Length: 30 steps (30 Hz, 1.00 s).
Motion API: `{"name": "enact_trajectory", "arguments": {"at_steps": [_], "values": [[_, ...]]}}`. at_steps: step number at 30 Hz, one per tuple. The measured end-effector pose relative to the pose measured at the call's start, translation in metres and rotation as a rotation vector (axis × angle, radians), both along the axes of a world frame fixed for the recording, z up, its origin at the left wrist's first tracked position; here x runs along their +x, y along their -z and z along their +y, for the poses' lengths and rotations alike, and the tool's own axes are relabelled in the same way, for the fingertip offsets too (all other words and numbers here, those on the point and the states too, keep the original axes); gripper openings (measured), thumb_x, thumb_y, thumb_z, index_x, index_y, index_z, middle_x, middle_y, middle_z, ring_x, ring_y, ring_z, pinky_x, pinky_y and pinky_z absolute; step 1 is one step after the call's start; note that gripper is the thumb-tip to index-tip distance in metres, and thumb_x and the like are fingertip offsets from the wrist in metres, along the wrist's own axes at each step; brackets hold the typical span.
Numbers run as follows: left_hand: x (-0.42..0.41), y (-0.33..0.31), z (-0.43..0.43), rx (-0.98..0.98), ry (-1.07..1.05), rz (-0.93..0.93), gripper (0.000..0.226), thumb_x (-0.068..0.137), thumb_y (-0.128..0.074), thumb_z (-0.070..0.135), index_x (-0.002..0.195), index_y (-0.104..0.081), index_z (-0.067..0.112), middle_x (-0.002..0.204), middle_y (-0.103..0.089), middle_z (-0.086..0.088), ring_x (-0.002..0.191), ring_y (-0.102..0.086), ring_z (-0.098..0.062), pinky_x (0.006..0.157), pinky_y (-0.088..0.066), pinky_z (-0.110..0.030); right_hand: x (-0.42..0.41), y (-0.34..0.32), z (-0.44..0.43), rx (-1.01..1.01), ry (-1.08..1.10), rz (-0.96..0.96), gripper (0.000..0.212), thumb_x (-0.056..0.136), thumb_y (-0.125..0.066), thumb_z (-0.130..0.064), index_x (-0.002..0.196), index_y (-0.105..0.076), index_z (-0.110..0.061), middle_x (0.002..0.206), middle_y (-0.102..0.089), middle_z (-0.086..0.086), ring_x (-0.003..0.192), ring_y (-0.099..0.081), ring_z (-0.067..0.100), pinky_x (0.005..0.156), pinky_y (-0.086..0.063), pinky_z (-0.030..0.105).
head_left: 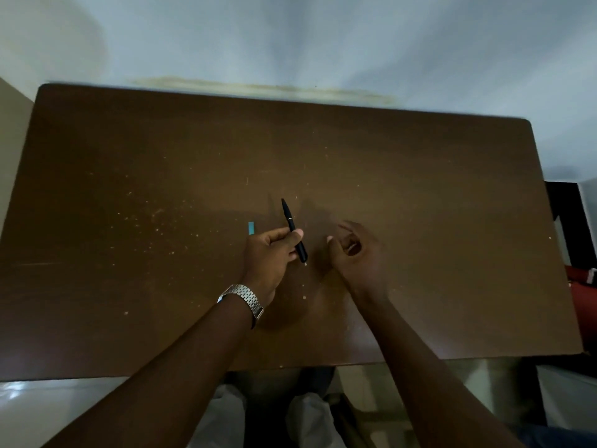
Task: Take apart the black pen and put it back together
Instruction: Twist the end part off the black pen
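black and slim, the pen [293, 228] sits pinched in the left hand [269, 250], thumb over its middle and fingers curled under. its tapered tip points away from the person and its blunter end angles down toward the counter [129, 189], close above the surface. a thin pale ring marks where the barrel likely unscrews, and the grip sits below that ring, which would leave the far section free to twist. it looks whole, so the taking apart seems not yet begun, or the reassembly is finished; i cannot tell which. the right hand [353, 250] hovers just beside it, loosely cupped with nothing visible inside, though blur hides detail; it seems placed to take the free end. a small blue strip [251, 228] lies flat on the counter just left of the knuckles. a metal watch [245, 300] bands the left wrist.
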State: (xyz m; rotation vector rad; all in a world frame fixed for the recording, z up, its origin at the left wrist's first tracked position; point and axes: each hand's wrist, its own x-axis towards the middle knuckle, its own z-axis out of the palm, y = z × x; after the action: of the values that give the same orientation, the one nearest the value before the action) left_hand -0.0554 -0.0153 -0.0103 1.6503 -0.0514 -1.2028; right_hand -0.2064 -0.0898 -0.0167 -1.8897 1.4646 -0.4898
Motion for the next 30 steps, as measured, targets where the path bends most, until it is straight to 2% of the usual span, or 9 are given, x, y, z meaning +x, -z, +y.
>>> {"name": "enact_trajectory", "arguments": {"at_steps": [3, 5, 8, 12, 15, 18, 22, 27, 30], "values": [[-0.002, 0.0, -0.004, -0.004, -0.014, 0.023, 0.027, 0.092, -0.076, 0.017, 0.114, -0.075, 0.003, 0.103, -0.079, -0.011, 0.095, -0.077, -0.021, 0.082, -0.063, -0.029, 0.012, -0.015, 0.025, 0.315, 0.008, -0.199, 0.019, 0.097, -0.073, -0.027, 0.114, -0.077, -0.021, 0.095, -0.078, -0.009, 0.086, -0.074, 0.003, 0.079, -0.062, 0.027], [-0.002, 0.0, -0.005, 0.011, -0.005, -0.005, 0.024, 0.092, -0.076, 0.019, 0.111, -0.077, 0.006, 0.098, -0.081, -0.007, 0.091, -0.078, -0.019, 0.076, -0.063, -0.027, 0.02, -0.021, 0.041, 0.587, 0.112, -0.337, 0.027, 0.097, -0.073, -0.022, 0.123, -0.075, -0.015, 0.102, -0.083, -0.001, 0.09, -0.08, 0.012, 0.082, -0.066, 0.037], [0.0, -0.001, -0.004, -0.005, 0.003, -0.021, 0.006, 0.093, -0.075, 0.017, 0.096, -0.079, 0.014, 0.077, -0.081, 0.005, 0.074, -0.078, -0.008, 0.063, -0.059, -0.019, 0.026, -0.025, 0.053, 0.77, 0.311, -0.513, 0.03, 0.096, -0.073, -0.012, 0.126, -0.073, -0.009, 0.097, -0.084, -0.003, 0.089, -0.081, 0.014, 0.073, -0.066, 0.027], [0.003, 0.0, -0.004, -0.027, -0.001, -0.024, 0.004, 0.093, -0.075, 0.016, 0.095, -0.078, 0.018, 0.075, -0.081, 0.006, 0.07, -0.076, -0.001, 0.061, -0.058, -0.016, 0.032, -0.029, 0.055, 0.797, 0.456, -0.55, 0.017, 0.093, -0.077, -0.01, 0.11, -0.078, -0.01, 0.091, -0.084, 0.004, 0.083, -0.082, 0.018, 0.067, -0.066, 0.027], [0.004, 0.002, -0.005, -0.032, 0.008, -0.042, 0.006, 0.093, -0.075, 0.018, 0.099, -0.077, 0.019, 0.076, -0.08, 0.012, 0.071, -0.074, 0.004, 0.062, -0.057, -0.016, 0.034, -0.03, 0.058, 0.798, 0.437, -0.507, 0.005, 0.095, -0.076, -0.015, 0.095, -0.081, -0.016, 0.086, -0.084, 0.001, 0.078, -0.081, 0.015, 0.061, -0.065, 0.027], [0.005, 0.0, -0.005, -0.044, 0.019, -0.052, 0.007, 0.094, -0.074, 0.017, 0.1, -0.077, 0.019, 0.071, -0.078, 0.022, 0.067, -0.073, 0.007, 0.058, -0.055, -0.013, 0.035, -0.028, 0.059, 0.828, 0.436, -0.51, 0.007, 0.098, -0.071, -0.014, 0.098, -0.079, -0.015, 0.087, -0.084, -0.001, 0.08, -0.081, 0.012, 0.06, -0.065, 0.028], [0.006, 0.001, -0.005, -0.043, 0.025, -0.047, 0.01, 0.092, -0.076, 0.018, 0.091, -0.074, 0.028, 0.076, -0.08, 0.011, 0.068, -0.074, 0.003, 0.059, -0.056, -0.014, 0.035, -0.024, 0.061, 0.827, 0.452, -0.508, 0.009, 0.1, -0.069, -0.014, 0.098, -0.078, -0.016, 0.089, -0.084, -0.001, 0.082, -0.081, 0.012, 0.06, -0.065, 0.028], [0.003, 0.002, -0.005, -0.039, 0.005, -0.057, 0.017, 0.091, -0.078, 0.018, 0.083, -0.074, 0.032, 0.071, -0.078, 0.021, 0.068, -0.074, 0.005, 0.061, -0.057, -0.015, 0.033, -0.024, 0.064, 0.771, 0.447, -0.506, 0.011, 0.1, -0.069, -0.014, 0.094, -0.077, -0.018, 0.087, -0.083, -0.004, 0.082, -0.081, 0.012, 0.06, -0.065, 0.027], [0.001, 0.003, -0.005, -0.029, -0.013, -0.06, 0.014, 0.089, -0.08, 0.02, 0.082, -0.076, 0.032, 0.074, -0.079, 0.015, 0.071, -0.074, 0.003, 0.069, -0.061, -0.02, 0.031, -0.025, 0.064, 0.734, 0.454, -0.48, 0.012, 0.101, -0.068, -0.013, 0.094, -0.077, -0.018, 0.086, -0.083, -0.003, 0.083, -0.081, 0.012, 0.061, -0.066, 0.028]]}}
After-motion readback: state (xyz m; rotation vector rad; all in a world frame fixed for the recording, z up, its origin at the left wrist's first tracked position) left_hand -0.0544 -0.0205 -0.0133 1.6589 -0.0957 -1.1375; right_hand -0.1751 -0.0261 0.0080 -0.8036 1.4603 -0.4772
